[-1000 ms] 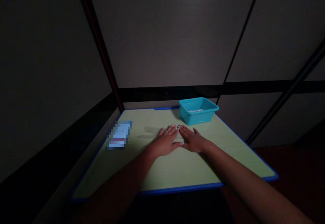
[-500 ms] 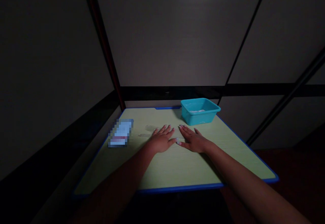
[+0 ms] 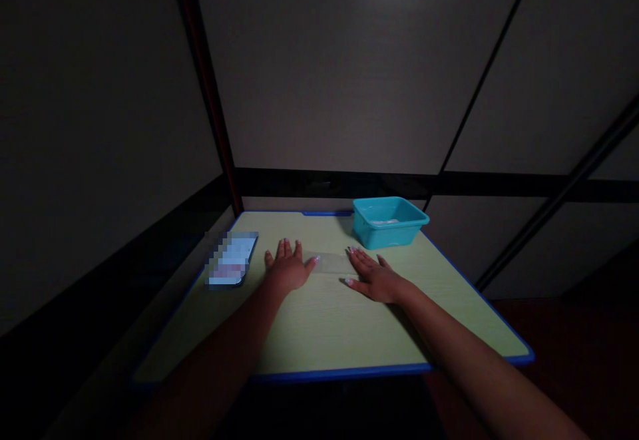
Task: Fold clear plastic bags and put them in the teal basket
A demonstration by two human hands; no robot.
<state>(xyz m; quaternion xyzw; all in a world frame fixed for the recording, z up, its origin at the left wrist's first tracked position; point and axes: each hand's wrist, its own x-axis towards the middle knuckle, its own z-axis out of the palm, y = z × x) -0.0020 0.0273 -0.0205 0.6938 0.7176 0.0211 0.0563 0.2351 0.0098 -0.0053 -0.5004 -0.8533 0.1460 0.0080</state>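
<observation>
A thin, see-through strip [image 3: 332,264], perhaps plastic film, lies flat on the pale table [image 3: 319,327] between my two hands. Its exact kind I cannot make out. My left hand [image 3: 287,268] rests palm down with fingers spread, covering the strip's left end. Over at the right end my right hand [image 3: 377,278] lies flat, fingertips on the strip and thumb apart from the other fingers. Both ends of the strip are hidden under the hands.
A turquoise plastic basket [image 3: 389,232] with something whitish inside stands at the table's back right. To the left lies a phone [image 3: 232,259] with a lit, blurred screen. Blue edging runs round the table, and dark wall panels [image 3: 324,80] rise behind it.
My left hand has slid left across the strip, uncovering its middle and widening the gap between the hands. My right hand has stayed nearly in place. The view has shifted slightly.
</observation>
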